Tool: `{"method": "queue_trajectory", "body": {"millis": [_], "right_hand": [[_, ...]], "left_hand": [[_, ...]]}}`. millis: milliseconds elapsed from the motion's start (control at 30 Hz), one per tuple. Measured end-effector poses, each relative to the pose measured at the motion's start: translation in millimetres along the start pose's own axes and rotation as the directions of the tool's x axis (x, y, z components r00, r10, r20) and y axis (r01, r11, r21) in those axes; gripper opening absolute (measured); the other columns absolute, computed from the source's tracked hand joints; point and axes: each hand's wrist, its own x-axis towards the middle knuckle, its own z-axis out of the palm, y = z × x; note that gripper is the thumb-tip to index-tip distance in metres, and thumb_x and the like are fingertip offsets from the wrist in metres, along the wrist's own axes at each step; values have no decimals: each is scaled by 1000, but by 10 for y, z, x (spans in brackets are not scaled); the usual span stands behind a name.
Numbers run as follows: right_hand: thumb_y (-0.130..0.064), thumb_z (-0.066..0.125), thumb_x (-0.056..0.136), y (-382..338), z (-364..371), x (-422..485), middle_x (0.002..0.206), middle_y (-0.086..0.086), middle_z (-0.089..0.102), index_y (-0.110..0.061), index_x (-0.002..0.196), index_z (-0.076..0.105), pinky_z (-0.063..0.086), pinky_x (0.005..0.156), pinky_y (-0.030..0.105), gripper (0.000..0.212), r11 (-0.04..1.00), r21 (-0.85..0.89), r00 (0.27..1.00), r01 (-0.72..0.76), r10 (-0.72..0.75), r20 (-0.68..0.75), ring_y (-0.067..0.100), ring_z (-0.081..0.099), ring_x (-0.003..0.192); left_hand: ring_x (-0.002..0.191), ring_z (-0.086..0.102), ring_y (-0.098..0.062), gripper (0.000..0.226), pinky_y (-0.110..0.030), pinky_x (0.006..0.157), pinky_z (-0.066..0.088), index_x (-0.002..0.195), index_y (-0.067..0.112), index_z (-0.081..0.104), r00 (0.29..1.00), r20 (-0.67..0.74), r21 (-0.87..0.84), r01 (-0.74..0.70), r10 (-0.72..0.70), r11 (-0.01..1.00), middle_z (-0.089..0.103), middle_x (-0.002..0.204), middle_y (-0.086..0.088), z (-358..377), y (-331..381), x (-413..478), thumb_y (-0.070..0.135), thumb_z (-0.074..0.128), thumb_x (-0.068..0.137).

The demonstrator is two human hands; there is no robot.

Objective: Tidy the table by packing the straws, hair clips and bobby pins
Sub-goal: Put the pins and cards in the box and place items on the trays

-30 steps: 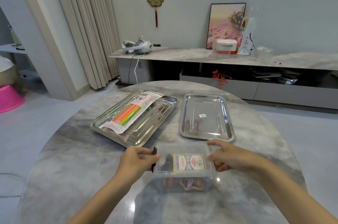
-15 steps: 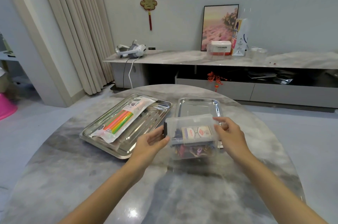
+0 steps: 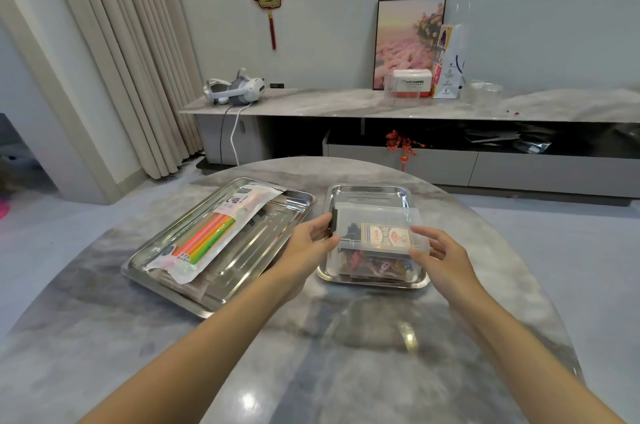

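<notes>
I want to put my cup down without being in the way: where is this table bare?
The table is bare at the near side, between the forearms, and right of the right tray. Crowded: the right tray, where the left hand and right hand hold the box, and the left tray, with straws.

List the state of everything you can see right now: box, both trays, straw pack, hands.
clear plastic box: lid on, held over the right tray; whether it rests there is unclear.
left hand: grips the box's left end.
right hand: grips the box's right end.
straw pack: lying flat in the left tray.
left tray: on the table, loaded.
right tray: on the table, under the box.
</notes>
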Motion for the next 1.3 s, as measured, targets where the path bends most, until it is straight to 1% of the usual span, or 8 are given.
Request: {"method": "queue_trajectory", "body": {"millis": [167, 367, 500, 667, 867, 1033, 1167, 1300], "right_hand": [[7, 57, 88, 24, 10, 62, 119, 3, 55, -24, 114, 58, 43, 88, 26, 40, 997, 67, 998, -39, 36, 52, 19, 50, 112], [25, 51, 78, 38, 37, 56, 116, 6, 55, -20, 117, 59, 47, 56, 10, 60, 994, 77, 994, -74, 66, 91, 16, 49, 102], [23, 52, 78, 52, 65, 72, 120, 5, 49, -22, 112, 62, 45, 65, 15, 58, 996, 8, 994, -94, 93, 53, 18, 45, 108], [16, 51, 79, 70, 170, 7, 118, 2, 41, -24, 100, 66, 32, 90, 19, 47, 889, -449, 974, 89, -171, -146, 21, 35, 117], [7, 47, 83, 169, 272, -137, 108, -7, 55, -23, 98, 69, 41, 77, 27, 40, 605, -728, 940, 324, -296, 172, 14, 50, 106], [-5, 41, 92, 281, 318, -199, 135, -4, 49, -23, 135, 49, 42, 93, 32, 47, 407, -833, 927, 374, -190, 323, 21, 46, 122], [-14, 40, 95, 357, 324, -234, 142, -2, 40, -21, 148, 24, 38, 97, 30, 56, 260, -862, 899, 436, -165, 405, 21, 39, 130], [-15, 42, 93, 429, 317, -249, 143, -1, 37, -20, 150, 18, 37, 97, 29, 62, 231, -865, 894, 446, -153, 420, 19, 37, 131]], "left_hand": [[108, 52, 2, 49, 0, 78, 44, 137, 6, 44, 999, 32, 21, 6, -7, 1000, 54, 127, 9, 22, -43, 128, -9, 49, 91], [120, 43, -2, 57, -11, 92, 40, 144, 13, 33, 998, 38, -11, 45, -45, 999, 44, 142, 1, 36, -128, 173, -8, 47, 93], [104, 51, -2, 61, -5, 75, 48, 144, 24, 32, 997, 45, -28, 61, -59, 998, 53, 123, 4, 19, -166, 157, -7, 46, 93], [128, 42, -10, 51, -23, 104, 34, 142, 21, 37, 1000, 8, 246, -25, 24, 969, 47, 134, 0, -284, -254, 28, 7, 50, 95], [125, 47, -18, 36, -33, 105, 37, 129, 16, 55, 996, -11, 721, -56, 93, 690, 53, 133, -1, -1153, -527, -304, 8, 50, 94], [114, 55, -22, 36, -30, 94, 42, 120, 15, 62, 992, -15, 878, -48, 127, 477, 61, 121, -5, -1658, -553, -565, 0, 46, 91], [116, 53, -19, 51, -30, 85, 45, 129, 28, 51, 999, -42, 991, 46, -33, 127, 55, 126, 3, -1654, -678, -776, 1, 41, 86], [111, 57, -18, 46, -29, 78, 49, 118, 19, 58, 999, 37, 998, -38, 27, 42, 58, 118, 2, -1592, -911, -895, -4, 55, 78]]}}
